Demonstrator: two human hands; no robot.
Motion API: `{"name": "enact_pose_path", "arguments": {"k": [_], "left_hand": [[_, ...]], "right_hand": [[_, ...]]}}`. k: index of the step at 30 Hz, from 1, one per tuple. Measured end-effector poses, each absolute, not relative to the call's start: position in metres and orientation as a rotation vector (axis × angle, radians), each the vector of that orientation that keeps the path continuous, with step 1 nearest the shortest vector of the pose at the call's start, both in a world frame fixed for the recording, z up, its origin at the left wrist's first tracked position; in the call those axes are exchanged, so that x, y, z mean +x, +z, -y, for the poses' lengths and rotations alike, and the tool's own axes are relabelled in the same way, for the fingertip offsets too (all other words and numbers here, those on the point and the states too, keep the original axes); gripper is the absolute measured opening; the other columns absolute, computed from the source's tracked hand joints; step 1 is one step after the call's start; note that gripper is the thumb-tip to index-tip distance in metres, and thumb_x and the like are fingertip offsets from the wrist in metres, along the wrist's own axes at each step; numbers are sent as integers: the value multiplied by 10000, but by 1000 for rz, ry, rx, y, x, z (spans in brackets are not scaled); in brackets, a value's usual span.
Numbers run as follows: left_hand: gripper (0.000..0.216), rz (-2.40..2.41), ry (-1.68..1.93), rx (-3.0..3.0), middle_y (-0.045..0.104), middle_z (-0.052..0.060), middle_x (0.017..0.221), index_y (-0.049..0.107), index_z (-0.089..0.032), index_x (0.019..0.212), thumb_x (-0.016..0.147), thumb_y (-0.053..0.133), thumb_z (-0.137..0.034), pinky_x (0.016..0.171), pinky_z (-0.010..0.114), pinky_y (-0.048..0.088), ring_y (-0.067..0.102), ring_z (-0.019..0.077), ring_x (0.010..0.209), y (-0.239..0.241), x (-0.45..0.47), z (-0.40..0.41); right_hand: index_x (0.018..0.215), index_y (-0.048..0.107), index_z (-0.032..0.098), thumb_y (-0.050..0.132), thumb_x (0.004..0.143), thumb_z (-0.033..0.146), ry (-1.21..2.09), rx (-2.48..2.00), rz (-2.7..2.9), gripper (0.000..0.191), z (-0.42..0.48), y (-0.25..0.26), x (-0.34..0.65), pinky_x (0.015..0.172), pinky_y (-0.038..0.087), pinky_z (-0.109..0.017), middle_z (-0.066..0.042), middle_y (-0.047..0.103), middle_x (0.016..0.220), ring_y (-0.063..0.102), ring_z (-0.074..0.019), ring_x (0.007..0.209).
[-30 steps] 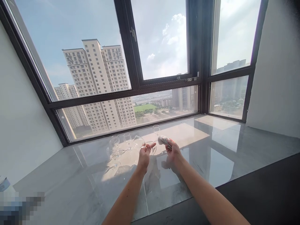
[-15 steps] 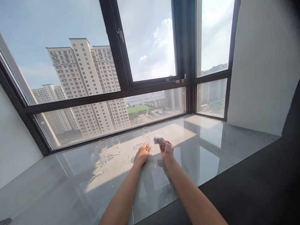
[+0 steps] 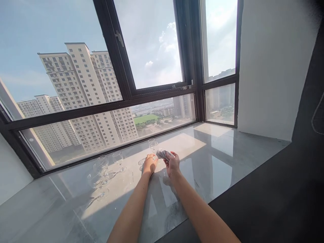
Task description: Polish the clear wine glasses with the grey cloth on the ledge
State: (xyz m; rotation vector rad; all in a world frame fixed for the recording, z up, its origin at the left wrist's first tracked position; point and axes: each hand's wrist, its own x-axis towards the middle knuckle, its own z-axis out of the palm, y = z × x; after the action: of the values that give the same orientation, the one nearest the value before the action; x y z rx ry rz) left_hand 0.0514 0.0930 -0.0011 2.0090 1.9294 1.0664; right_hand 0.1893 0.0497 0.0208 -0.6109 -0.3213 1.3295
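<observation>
My left hand (image 3: 150, 165) is curled around the stem of a clear wine glass (image 3: 153, 146), which stands upright on the glossy grey marble window sill (image 3: 217, 162). A second glass seems to stand just behind it, but the two overlap. My right hand (image 3: 173, 165) is beside the left one, closed on a crumpled grey cloth (image 3: 162, 154) that sticks out to the left, almost touching the glass.
Three more wine glasses (image 3: 117, 159) (image 3: 102, 163) (image 3: 96, 181) stand grouped to the left in the sunlight. A black-framed window (image 3: 126, 98) runs along the back, a white wall (image 3: 265, 67) closes the right end, and a dark surface (image 3: 278, 202) borders the sill's near edge.
The glass was tilted in my left hand a second ago; it now stands upright on the sill by the far glass. My view has swung to the right. The cloth stays in my right hand.
</observation>
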Motion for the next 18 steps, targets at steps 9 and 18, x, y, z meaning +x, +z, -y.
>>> {"name": "enact_pose_path", "arguments": {"k": [9, 18], "left_hand": [[261, -1959, 1679, 2147, 601, 105, 1089, 594, -203, 1068, 911, 385, -201, 975, 388, 440, 572, 236, 1065, 21, 15, 5], [586, -2464, 2331, 1970, 371, 182, 1278, 378, -151, 1301, 761, 565, -283, 1083, 528, 297, 353, 338, 1269, 34, -80, 73]], "right_hand": [[1062, 472, 247, 830, 574, 294, 1236, -723, 570, 607, -37, 27, 186, 603, 571, -279, 15, 647, 852, 671, -169, 745], [1073, 508, 246, 815, 602, 321, 1163, -798, 803, 567, -33, 19, 181, 592, 578, -305, 23, 610, 819, 649, -178, 725]]}}
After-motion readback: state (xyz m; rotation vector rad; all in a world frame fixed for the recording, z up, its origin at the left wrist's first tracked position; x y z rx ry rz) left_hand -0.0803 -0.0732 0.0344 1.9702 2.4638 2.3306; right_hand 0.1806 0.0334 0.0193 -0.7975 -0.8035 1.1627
